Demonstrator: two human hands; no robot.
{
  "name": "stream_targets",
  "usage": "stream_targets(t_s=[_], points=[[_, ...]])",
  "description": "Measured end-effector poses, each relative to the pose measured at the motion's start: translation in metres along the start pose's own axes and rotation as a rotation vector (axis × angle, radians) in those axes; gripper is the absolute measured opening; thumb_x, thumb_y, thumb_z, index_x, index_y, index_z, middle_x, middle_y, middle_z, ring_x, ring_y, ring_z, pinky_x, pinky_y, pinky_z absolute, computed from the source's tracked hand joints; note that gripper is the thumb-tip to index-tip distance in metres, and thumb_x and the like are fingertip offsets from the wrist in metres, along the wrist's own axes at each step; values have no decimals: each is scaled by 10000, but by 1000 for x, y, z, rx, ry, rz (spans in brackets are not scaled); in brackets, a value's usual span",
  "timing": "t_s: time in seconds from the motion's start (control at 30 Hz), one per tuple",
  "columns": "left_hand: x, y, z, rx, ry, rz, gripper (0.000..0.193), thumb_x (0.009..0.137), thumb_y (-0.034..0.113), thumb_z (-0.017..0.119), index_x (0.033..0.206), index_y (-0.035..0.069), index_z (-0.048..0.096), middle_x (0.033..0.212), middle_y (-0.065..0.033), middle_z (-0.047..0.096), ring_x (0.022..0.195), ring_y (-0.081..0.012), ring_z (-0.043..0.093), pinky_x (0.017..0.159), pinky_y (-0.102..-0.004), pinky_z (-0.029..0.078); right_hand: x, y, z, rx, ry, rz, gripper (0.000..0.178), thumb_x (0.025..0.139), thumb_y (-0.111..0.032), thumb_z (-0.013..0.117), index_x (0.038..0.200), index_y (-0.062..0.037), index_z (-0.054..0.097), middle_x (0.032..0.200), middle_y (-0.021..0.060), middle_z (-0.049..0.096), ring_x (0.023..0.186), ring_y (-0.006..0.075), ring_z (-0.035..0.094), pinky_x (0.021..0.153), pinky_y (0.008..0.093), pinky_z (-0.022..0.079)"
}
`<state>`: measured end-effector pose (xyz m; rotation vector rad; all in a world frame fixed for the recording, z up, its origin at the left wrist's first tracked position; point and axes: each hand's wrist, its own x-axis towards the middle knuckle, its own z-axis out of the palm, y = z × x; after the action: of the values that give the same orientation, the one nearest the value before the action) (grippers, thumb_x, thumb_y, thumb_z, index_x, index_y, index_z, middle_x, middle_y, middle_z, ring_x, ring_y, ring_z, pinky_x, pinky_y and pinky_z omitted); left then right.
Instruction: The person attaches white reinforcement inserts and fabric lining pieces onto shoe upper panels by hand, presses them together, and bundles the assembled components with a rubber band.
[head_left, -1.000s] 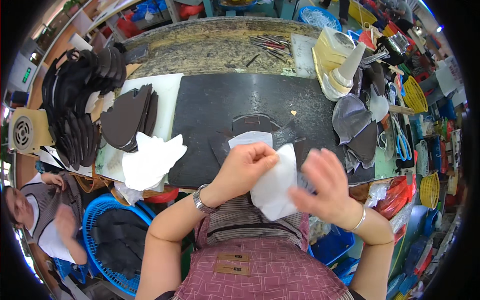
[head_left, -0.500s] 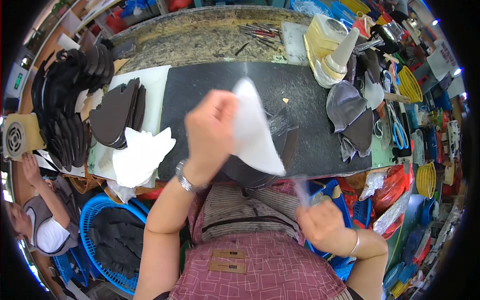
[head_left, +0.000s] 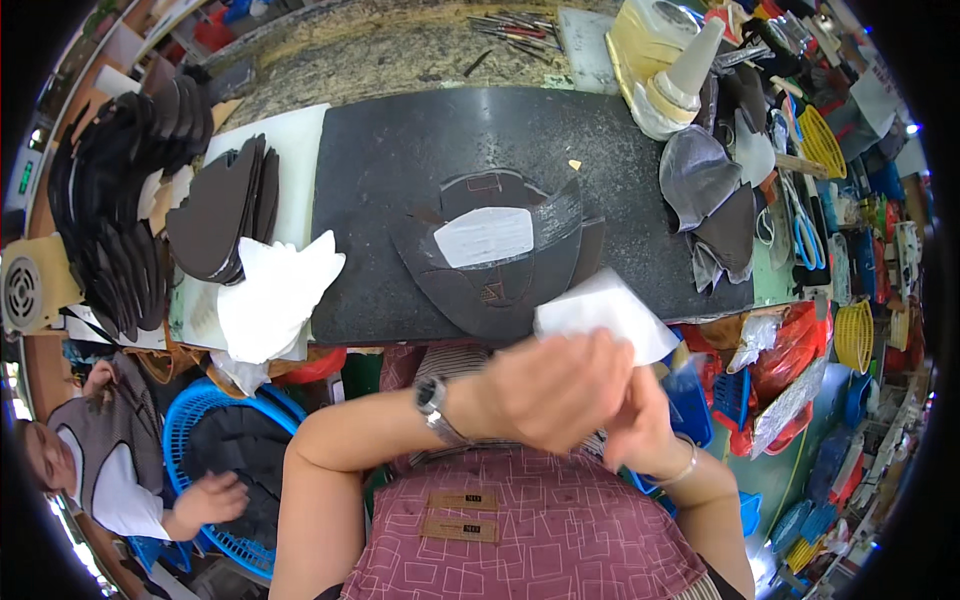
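My left hand point(head_left: 560, 390), blurred by motion, closes on a white curved sheet piece point(head_left: 610, 312) just past the near edge of the black work mat point(head_left: 365, 190). Close against it, my right hand point(head_left: 648, 425) has its fingertips at the lower edge of the same piece; the left hand partly hides them. On the mat ahead lies a dark brown curved shoe upper point(head_left: 490, 300), with a pale grey-white patch point(head_left: 485, 237) across its middle. More white pieces point(head_left: 275, 295) lie stacked left of the mat.
Dark cut pieces point(head_left: 215, 220) are stacked at left, beside a darker pile point(head_left: 110, 230). A cone-topped glue pot point(head_left: 680, 85), grey pieces point(head_left: 695, 180) and blue-handled scissors point(head_left: 805, 230) lie right. A blue basket point(head_left: 180, 440) stands lower left, near another person's hand point(head_left: 212, 500).
My left hand has carried the white piece down and right, off the shoe upper, to meet my right hand. The pale patch on the upper is now uncovered. The other person's hand has moved.
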<state>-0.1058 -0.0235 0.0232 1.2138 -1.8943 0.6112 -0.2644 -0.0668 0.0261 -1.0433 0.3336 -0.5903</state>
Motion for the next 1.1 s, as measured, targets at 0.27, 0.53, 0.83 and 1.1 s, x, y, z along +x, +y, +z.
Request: stream_targets(t_s=[0.27,0.53,0.83,1.1], points=[[-58,-1,-31,-1469,-312,-1283,921,559,554,762,1217,-13,454,1157,-122,529,1040,-205,526,913,-367,418,62,-12,-2,192,251,154,210,885,-64,494,1064,39,528,1003,148,613,852,212,629,759,346,531],[-50,-52,-37,-555,85,-1287,543,779,-3,606,1259,38,355,827,-71,590,699,-94,575,621,-213,476,103,15,-24,-528,162,242,156,814,-97,618,901,33,616,716,47,620,562,58,550,508,178,455],[-59,-55,-29,-401,-239,-1293,737,746,-12,612,1366,86,225,687,-48,565,547,-78,519,500,-211,428,110,30,-38,-604,162,420,127,781,-89,642,818,26,605,630,15,582,477,36,509,424,176,414],[-54,-36,-14,32,-464,-677,803,589,201,757,1291,62,393,1196,-160,480,1108,-308,455,880,-379,392,108,36,-36,-845,202,353,186,743,-103,626,646,17,523,527,74,551,462,105,568,419,262,438]])
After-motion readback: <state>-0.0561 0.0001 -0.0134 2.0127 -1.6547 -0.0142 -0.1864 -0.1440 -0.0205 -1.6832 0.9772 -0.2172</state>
